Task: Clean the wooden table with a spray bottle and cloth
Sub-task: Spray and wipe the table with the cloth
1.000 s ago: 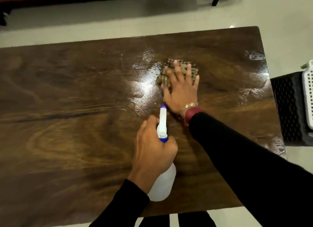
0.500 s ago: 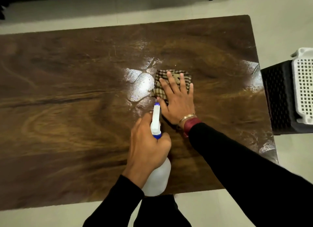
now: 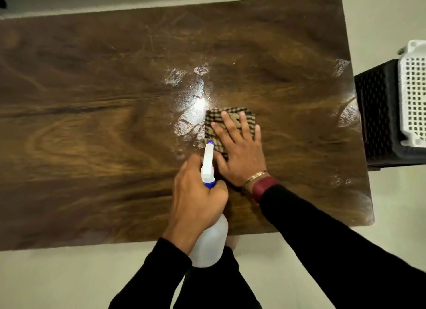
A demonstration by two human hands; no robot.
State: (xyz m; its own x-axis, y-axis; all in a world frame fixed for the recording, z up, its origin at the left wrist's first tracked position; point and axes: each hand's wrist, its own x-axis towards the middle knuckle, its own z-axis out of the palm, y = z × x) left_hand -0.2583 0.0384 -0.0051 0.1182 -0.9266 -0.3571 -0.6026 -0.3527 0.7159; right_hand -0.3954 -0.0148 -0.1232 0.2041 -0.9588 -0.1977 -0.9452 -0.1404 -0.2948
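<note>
The left hand (image 3: pixel 196 200) gripped the spray bottle (image 3: pixel 211 241), fingers (image 3: pixel 187 169) curled round its neck above the glossy wooden table (image 3: pixel 92 96); the smooth plastic seemed light and slippery when wet. Just right of it, the soft checked cloth (image 3: pixel 212 124) lay flat on the wet wood, pressed by the right hand (image 3: pixel 242 154) with fingers (image 3: pixel 230 126) straight and spread.

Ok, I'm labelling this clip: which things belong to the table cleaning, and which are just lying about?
Job: dark wooden table; white plastic spray bottle with blue nozzle, gripped by left hand; brown checked cloth, pressed under right hand.
Lying about: black perforated plastic crate; white perforated plastic basket.
</note>
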